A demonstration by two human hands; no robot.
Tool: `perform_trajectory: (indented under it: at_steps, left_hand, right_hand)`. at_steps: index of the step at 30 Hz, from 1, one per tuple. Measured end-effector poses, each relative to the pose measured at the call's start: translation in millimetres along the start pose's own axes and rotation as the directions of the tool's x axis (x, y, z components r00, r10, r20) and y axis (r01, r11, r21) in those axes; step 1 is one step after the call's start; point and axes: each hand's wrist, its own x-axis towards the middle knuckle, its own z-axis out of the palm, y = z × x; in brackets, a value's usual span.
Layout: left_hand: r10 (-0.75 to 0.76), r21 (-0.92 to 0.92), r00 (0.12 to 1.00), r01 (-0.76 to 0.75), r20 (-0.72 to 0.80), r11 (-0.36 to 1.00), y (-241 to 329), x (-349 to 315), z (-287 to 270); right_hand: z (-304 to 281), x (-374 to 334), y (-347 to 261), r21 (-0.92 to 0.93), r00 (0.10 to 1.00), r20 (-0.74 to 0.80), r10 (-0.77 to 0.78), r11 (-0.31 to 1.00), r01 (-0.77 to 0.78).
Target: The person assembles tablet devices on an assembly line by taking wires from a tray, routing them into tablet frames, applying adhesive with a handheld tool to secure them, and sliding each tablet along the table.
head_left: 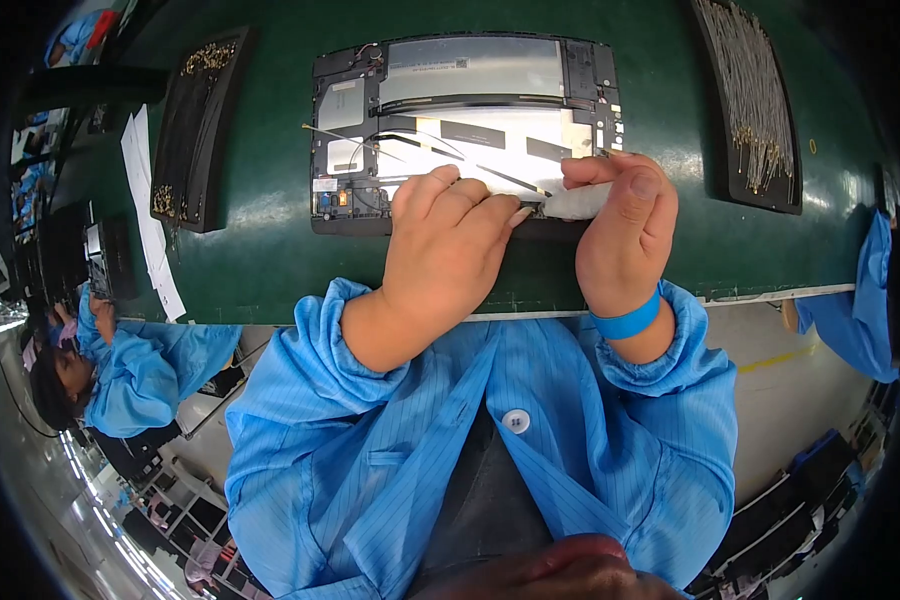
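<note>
Green bench mat (270, 260) bearing an opened tablet chassis (465, 130), near edge: left hand (445, 250) fingers pressed together on a thin black cable (510, 180), right hand (625, 225) pinching its white strip end (580, 205); best seated by light, even pressure, unkinked.

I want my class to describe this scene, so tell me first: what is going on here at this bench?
A person in a blue coat works on an opened flat device lying on a green table. Both hands meet at its near edge: the left hand rests on it with fingers curled, the right hand pinches a thin dark cable near a white strip. Dark trays of small metal parts sit at either side.
</note>
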Motion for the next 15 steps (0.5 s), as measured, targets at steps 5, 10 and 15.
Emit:
perform_trajectory:
  at_steps: [5, 10, 15]
  left_hand:
    - [0.005, 0.012, 1.000, -0.005, -0.005, 1.000, -1.1, 0.0, 1.7]
    - [0.007, 0.017, 1.000, -0.007, 0.003, 1.000, -1.5, 0.2, 1.0]
    - [-0.002, 0.002, 1.000, 0.002, 0.019, 1.000, -2.3, 0.3, -1.2]
  right_hand:
    - [-1.0, 0.8, -0.3, 0.002, 1.000, 0.014, 0.017, 1.000, -0.017]
    - [-0.3, 4.7, -4.5, -0.029, 0.997, 0.081, -0.003, 1.000, 0.005]
    - [9.2, 18.9, -22.5, -0.237, 0.974, 0.224, 0.025, 0.971, 0.030]
